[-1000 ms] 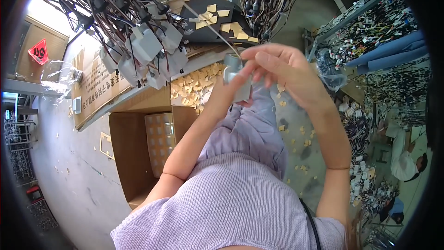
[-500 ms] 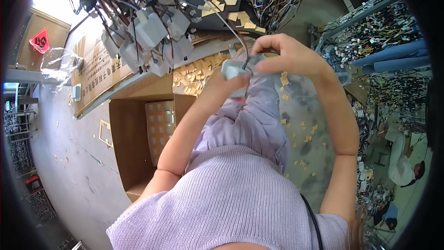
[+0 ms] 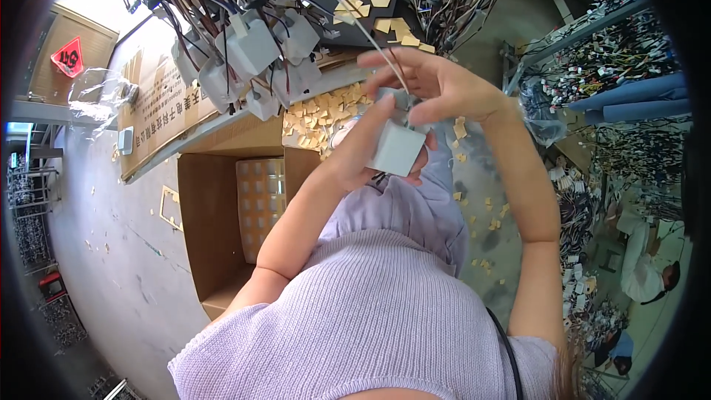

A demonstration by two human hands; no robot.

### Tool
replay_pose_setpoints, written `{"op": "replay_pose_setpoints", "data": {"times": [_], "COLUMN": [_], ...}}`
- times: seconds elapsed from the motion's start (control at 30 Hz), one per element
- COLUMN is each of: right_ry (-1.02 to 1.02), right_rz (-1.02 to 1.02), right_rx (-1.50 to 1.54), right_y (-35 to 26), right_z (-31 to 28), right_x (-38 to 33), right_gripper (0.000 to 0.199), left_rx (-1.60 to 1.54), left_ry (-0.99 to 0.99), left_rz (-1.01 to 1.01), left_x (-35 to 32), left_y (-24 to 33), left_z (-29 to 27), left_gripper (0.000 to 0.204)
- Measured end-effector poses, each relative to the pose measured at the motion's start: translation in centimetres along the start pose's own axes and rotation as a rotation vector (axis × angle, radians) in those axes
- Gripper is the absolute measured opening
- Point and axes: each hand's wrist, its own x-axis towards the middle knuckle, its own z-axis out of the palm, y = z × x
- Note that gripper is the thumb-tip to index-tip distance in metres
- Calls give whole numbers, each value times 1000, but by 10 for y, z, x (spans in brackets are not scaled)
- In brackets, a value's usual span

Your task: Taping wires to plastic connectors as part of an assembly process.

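A small white plastic box (image 3: pixel 400 150) lies in my left hand (image 3: pixel 354 150), tilted with a flat square face toward me. My left thumb presses along its upper end, and fingertips show around its far right edge. A thin cable (image 3: pixel 376 43) meets the box's upper end and runs up and left. My right hand (image 3: pixel 448 89) arches over this end, its fingers apart and curved behind the cable. The right thumb is close beside the box's top; whether it touches is hard to see.
Several similar white boxes (image 3: pixel 252 48) hang on dark wires above a cardboard-covered table (image 3: pixel 167 111). Yellow paper pieces (image 3: pixel 318 120) lie in a heap and on a black tray (image 3: pixel 348 33). An open carton (image 3: pixel 207 222) stands below. Wire racks (image 3: pixel 622 44) line the right.
The white box has turned so that its flat face shows, slightly lower. My right fingers have opened and lifted from it, reaching left behind the cable. My left hand still holds it.
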Motion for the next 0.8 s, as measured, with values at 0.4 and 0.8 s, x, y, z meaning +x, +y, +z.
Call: {"op": "replay_pose_setpoints", "data": {"times": [0.4, 0.8], "right_ry": [532, 294], "right_rz": [-98, 56], "right_rx": [-96, -458], "right_y": [32, 70], "right_z": [28, 9], "right_x": [-23, 45], "right_gripper": [47, 28], "left_rx": [909, -183], "left_ry": [469, -117], "left_rz": [374, -182], "left_x": [12, -2], "left_y": [-35, -11], "left_z": [-37, -59], "left_gripper": [41, 38]}}
